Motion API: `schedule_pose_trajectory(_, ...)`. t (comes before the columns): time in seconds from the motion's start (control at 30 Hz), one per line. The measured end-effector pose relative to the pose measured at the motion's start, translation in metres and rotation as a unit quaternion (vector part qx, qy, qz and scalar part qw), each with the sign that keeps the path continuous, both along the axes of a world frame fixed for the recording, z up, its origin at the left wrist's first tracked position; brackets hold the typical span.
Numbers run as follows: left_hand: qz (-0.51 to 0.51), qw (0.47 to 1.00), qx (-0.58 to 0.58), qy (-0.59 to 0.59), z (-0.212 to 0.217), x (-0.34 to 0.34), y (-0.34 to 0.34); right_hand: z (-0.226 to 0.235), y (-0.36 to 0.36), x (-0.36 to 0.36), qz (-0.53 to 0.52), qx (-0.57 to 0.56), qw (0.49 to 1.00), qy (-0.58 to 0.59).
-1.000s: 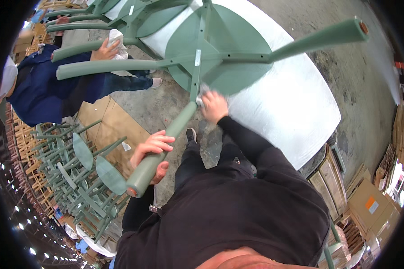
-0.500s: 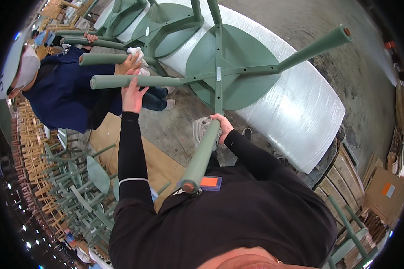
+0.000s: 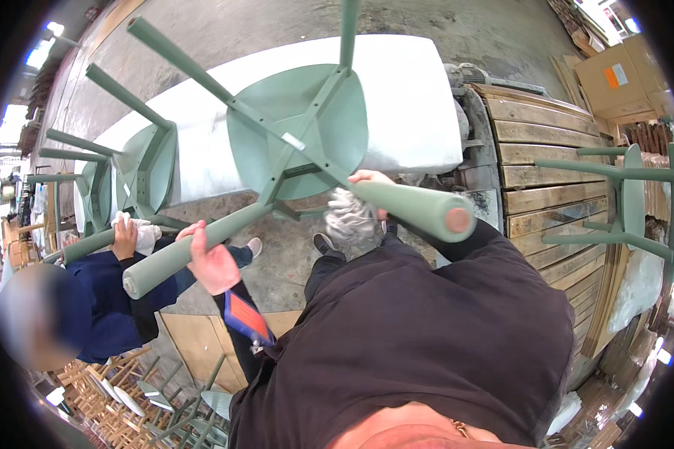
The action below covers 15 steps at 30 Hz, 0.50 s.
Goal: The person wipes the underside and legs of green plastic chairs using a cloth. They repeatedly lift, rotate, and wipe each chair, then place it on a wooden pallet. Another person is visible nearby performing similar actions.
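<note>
An upside-down green chair or stool (image 3: 335, 123) has its round seat on a plastic-wrapped bench, its legs spreading outward. My left hand (image 3: 213, 262) holds the near left leg about midway, fingers laid over its top. My right hand (image 3: 373, 179) is closed around the near right leg, partly hidden by it. A bundle of pale grey strands (image 3: 350, 217) hangs beside that leg, close to my right hand; whether I grip it too, I cannot tell. At left, a co-worker's hand (image 3: 124, 238) presses a white cloth (image 3: 147, 236) to a leg of another upturned green seat (image 3: 138, 168).
The wrapped bench (image 3: 408, 105) runs from left to right. Slatted wooden pallets (image 3: 532, 142) and a cardboard box (image 3: 614, 78) stand at right, near another green chair (image 3: 633, 187). The co-worker (image 3: 116, 307) is close on my left; stacked chair frames lie behind.
My view has swung round to the right, bringing the pallets and box farther in. Both hands stay on the same two legs. The co-worker's cloth is still on a leg.
</note>
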<state>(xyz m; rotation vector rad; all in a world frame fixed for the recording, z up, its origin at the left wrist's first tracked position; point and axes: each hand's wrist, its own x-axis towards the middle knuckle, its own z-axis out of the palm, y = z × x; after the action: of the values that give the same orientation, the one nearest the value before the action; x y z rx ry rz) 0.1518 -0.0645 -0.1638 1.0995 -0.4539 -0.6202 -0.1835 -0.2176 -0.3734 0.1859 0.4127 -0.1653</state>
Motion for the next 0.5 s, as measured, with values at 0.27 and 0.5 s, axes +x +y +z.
schedule_pose_trajectory(0.27, -0.096, 0.995, 0.001, 0.014, -0.006, -0.173, -0.050, 0.061, -0.013, -0.174, -0.062, 0.000, 0.990, 0.130)
schedule_pose_trajectory(0.5, -0.218, 0.976, 0.015, -0.014, -0.029, -0.236, -0.046, 0.030, -0.010, -0.256, -0.078, -0.134, 0.944, 0.291)
